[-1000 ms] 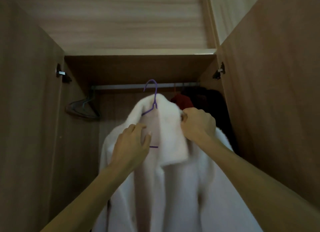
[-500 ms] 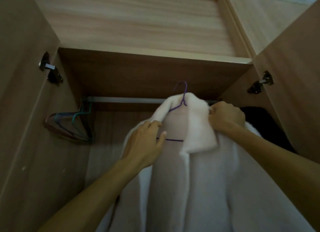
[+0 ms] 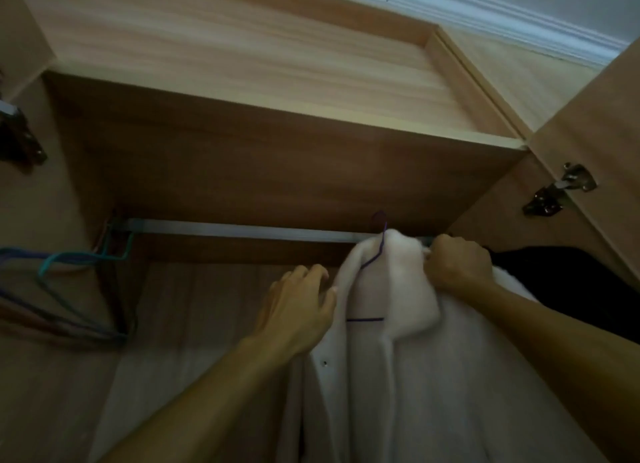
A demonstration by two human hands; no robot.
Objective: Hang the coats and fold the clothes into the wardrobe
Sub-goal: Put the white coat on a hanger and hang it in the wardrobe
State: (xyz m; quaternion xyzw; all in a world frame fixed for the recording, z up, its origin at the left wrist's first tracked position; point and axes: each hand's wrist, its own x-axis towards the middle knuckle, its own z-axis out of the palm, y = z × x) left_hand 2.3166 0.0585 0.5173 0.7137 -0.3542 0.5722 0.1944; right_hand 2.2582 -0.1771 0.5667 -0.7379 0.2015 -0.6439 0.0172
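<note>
The coat (image 3: 415, 376) sits between the left hand (image 3: 298, 310) and right hand (image 3: 457, 265) on a hanger (image 3: 371, 260) reaching the rail (image 3: 242, 230) above them, with spare hangers (image 3: 69, 289) far left of the left hand and a garment (image 3: 571, 282) right of the right hand.

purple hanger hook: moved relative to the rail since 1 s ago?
Yes. The purple hanger hook has shifted right along the rail, nearer the dark clothes, and now rises above the rail.
</note>
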